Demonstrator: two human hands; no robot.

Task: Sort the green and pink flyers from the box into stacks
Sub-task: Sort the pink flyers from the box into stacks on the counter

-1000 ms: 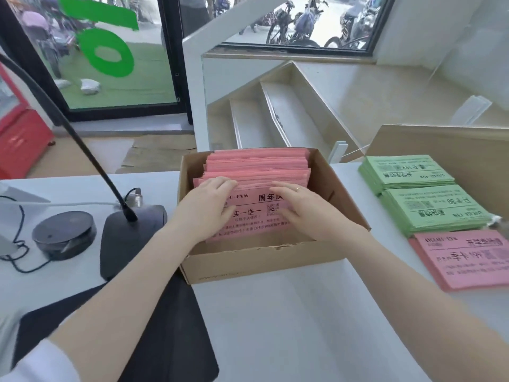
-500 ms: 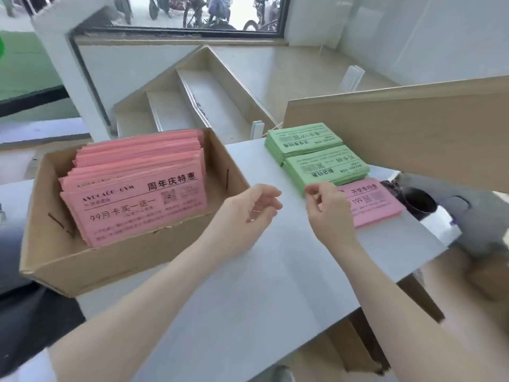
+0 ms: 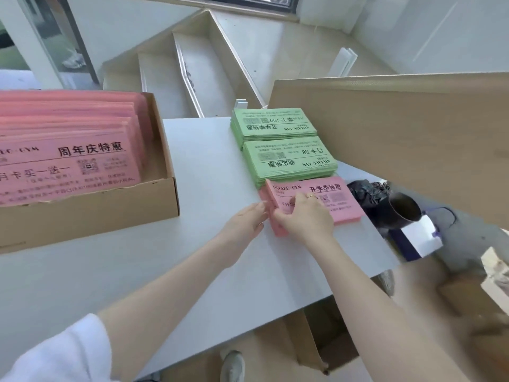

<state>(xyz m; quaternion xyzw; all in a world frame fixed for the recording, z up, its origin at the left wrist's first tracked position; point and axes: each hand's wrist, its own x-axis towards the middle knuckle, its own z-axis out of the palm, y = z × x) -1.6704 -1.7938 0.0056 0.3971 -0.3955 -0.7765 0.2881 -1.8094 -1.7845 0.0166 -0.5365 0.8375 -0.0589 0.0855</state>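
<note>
pink stack [image 3: 341, 199] long axis across, maybe right hand [image 3: 304, 216] gripping

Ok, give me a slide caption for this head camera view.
Both hands, left hand and right hand, square up the pink stack beside two green stacks, pink flyers remaining in the box.

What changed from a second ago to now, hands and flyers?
Both hands left the box and crossed to the pink stack on the right. The right hand now grips that stack's near-left corner; the left hand touches its left edge with straight fingers. The box's pink flyers were let go. The two green stacks look unmoved.
</note>
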